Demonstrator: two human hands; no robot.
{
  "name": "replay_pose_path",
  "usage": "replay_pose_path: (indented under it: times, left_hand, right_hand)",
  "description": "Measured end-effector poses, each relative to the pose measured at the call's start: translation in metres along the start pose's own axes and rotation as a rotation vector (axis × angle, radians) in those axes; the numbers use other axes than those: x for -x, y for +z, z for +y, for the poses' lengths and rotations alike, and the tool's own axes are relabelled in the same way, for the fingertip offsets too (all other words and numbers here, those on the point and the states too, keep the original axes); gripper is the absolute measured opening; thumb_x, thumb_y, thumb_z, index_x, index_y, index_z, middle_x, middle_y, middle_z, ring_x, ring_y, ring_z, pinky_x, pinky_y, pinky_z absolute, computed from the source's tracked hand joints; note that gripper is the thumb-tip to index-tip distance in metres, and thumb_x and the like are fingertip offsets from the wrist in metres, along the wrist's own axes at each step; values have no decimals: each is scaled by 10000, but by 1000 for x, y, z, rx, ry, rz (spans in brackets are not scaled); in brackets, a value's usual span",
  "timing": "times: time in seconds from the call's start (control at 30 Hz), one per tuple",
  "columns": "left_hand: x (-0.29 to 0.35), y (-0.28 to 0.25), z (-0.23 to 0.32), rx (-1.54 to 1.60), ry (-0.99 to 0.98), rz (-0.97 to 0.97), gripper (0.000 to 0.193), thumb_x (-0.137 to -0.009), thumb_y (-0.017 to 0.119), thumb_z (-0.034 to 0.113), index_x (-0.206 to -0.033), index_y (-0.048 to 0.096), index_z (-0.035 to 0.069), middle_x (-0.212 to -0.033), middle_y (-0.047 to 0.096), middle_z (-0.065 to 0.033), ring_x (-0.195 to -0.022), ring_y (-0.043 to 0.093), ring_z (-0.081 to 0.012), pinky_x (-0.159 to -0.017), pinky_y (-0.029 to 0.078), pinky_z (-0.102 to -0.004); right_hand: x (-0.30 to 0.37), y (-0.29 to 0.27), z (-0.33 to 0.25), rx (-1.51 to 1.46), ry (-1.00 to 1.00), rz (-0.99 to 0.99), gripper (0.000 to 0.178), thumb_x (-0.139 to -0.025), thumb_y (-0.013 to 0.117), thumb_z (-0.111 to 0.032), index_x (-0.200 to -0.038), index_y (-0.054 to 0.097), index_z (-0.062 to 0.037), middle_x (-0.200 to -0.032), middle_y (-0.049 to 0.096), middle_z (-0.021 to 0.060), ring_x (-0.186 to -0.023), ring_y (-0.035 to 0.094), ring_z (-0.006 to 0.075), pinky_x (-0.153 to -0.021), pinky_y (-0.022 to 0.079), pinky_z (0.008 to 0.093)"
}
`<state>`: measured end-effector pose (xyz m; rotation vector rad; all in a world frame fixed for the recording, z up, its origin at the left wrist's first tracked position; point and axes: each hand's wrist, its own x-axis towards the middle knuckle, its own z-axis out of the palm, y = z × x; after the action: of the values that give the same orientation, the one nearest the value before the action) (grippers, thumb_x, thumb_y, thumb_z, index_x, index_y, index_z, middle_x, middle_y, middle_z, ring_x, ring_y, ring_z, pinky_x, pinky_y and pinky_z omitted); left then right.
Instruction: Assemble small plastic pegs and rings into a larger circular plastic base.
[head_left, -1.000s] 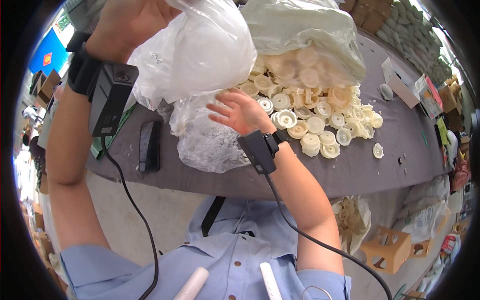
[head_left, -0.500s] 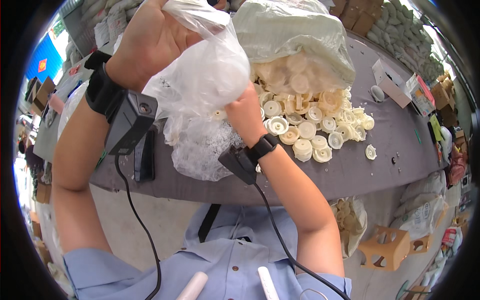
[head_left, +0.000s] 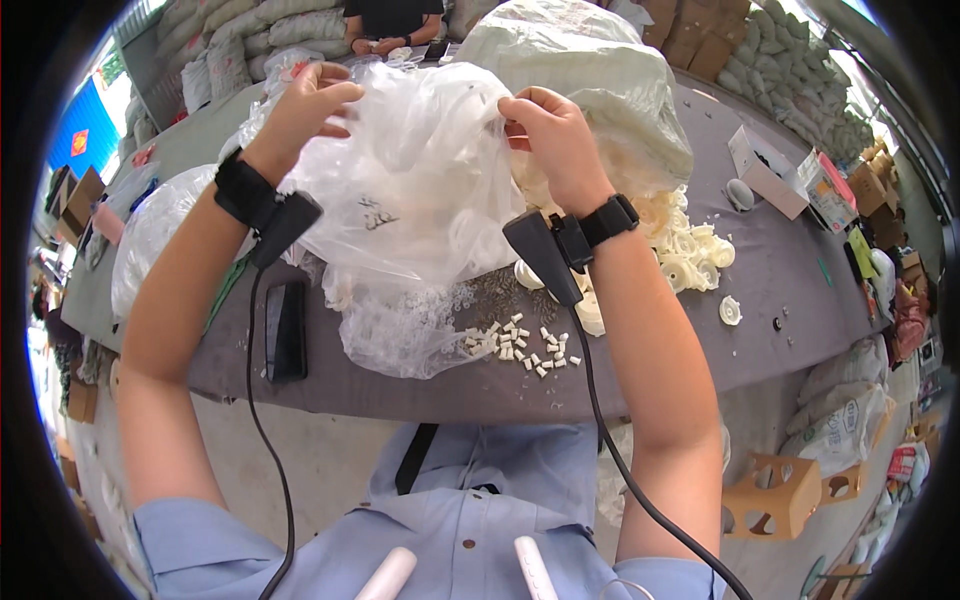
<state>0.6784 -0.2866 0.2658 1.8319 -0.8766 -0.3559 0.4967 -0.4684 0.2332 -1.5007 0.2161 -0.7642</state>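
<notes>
- Head view: my right hand (head_left: 548,130) pinches the clear bag (head_left: 420,190) at its upper right.
- My left hand (head_left: 305,110): fingers parted, by its upper left.
- Clear bag: over grey table (head_left: 760,350), behind small white pieces (head_left: 515,348).

Large clear bag (head_left: 420,200) blocks my middle path.
I find mostly bare grey tablecloth (head_left: 780,265) right of the pale plastic parts (head_left: 685,260); small white pieces (head_left: 507,343) and a phone (head_left: 286,332) obstruct the near edge.

A dark phone (head_left: 286,332) and a white box (head_left: 772,186) lie on the grey table (head_left: 770,270).
</notes>
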Motion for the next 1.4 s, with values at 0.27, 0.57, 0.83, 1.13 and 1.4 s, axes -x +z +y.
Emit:
replay_pose_path:
  times: [0.27, 0.57, 0.83, 1.13, 1.4]
  left_hand:
    - [45, 38, 16, -593, 605, 67, 343, -753, 668, 238, -980, 553, 9, -908, 583, -96, -870, 567, -185, -741, 443, -306]
    - [-20, -13, 32, -285, 664, 199, 194, -837, 628, 171, -971, 650, 33, -878, 630, 0, -809, 567, -50, -717, 443, -186]
    - [-30, 2, 104, 172, 785, 277, 128, -809, 633, 70, -913, 655, -1, -813, 650, -19, -695, 583, -65, -613, 466, -191]
    - [-43, -17, 111, 124, 716, 412, 123, -805, 640, 86, -904, 646, 13, -799, 632, -5, -687, 568, -61, -596, 450, -198]
    - [-49, -69, 68, 82, 637, 528, 126, -803, 616, 93, -882, 622, -5, -784, 609, -4, -654, 553, -80, -581, 438, -221]
  right_hand:
    - [-23, 10, -3, 345, -20, -45, 222, -787, 587, -193, -795, 602, 28, -715, 588, 20, -664, 528, 90, -630, 426, 227]
    - [-27, 3, 4, 417, -147, -12, 232, -725, 585, -179, -775, 618, 45, -700, 633, 99, -669, 585, 154, -632, 456, 282]
    - [-7, -17, 59, 384, 57, -221, 424, -781, 571, -102, -1171, 495, 45, -1019, 615, 91, -907, 572, 146, -821, 439, 266]
    - [-12, -47, 70, 623, -17, 49, 221, -764, 623, -198, -846, 670, 1, -764, 656, 155, -738, 640, 255, -694, 490, 340]
    - [-53, -70, -23, 831, -291, 311, 235, -755, 626, -245, -791, 665, -17, -760, 654, 156, -686, 641, 250, -662, 492, 334]
